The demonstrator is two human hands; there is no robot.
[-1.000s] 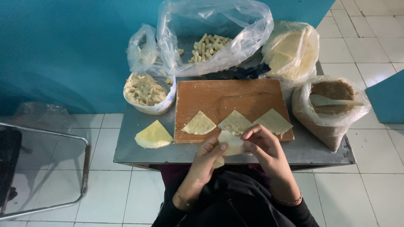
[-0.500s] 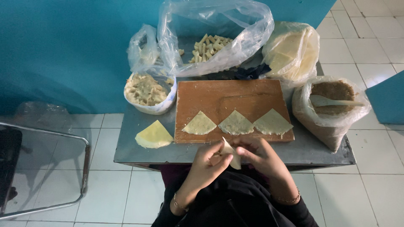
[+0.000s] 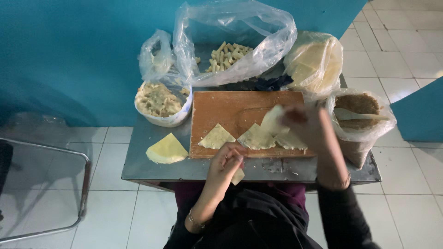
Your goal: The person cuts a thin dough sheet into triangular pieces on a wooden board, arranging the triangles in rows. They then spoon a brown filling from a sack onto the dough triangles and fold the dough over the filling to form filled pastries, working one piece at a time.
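Pale folded pastry piece [image 3: 238, 175] pinched in our left hand [image 3: 227, 161] fingers at counter [image 3: 152, 166] edge | right hand [image 3: 308, 125], blurred, grips thin pastry sheet [image 3: 273, 121] over wooden board [image 3: 221, 108] | filled triangles [image 3: 217, 137] beneath.

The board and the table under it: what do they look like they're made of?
The board looks like wood: matte orange-brown with faint grain and pale floury smears. The table appears to be sheet metal: dull grey, smooth, with a soft sheen and thin edges.
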